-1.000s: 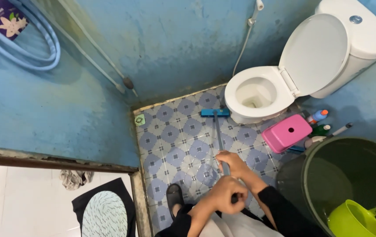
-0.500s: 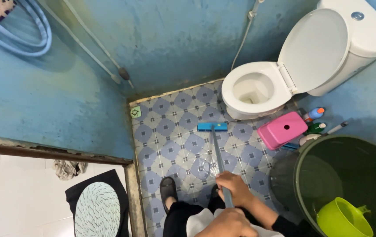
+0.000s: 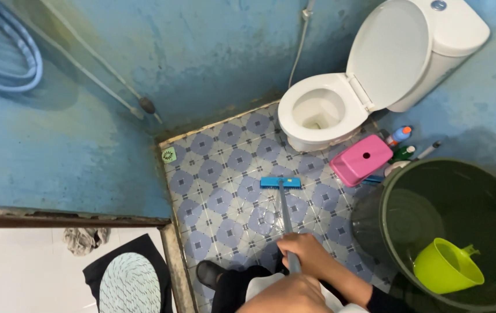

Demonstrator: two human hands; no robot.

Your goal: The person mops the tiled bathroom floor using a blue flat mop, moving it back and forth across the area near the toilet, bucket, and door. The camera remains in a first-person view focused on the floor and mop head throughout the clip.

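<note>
A long-handled floor brush has its blue head (image 3: 281, 183) flat on the patterned blue tiled floor (image 3: 219, 174), and its grey handle (image 3: 284, 213) runs back toward me. My right hand (image 3: 305, 253) is closed around the handle lower down. My left hand (image 3: 290, 294) grips the handle's near end, close to my body at the bottom edge. A black sandal (image 3: 206, 272) on my foot shows just left of my hands.
A white toilet (image 3: 341, 98) with its lid up stands at the far right. A pink stool (image 3: 360, 159) and bottles (image 3: 400, 134) sit beside it. A large dark bucket (image 3: 398, 191) holds water and a green scoop (image 3: 445, 265). A floor drain (image 3: 168, 155) is in the corner, and a dark mat (image 3: 129, 278) lies past the door sill.
The brush head has been pulled back across the tiles from the toilet base toward me. Both hands drew closer to my body, and the view shifted right.
</note>
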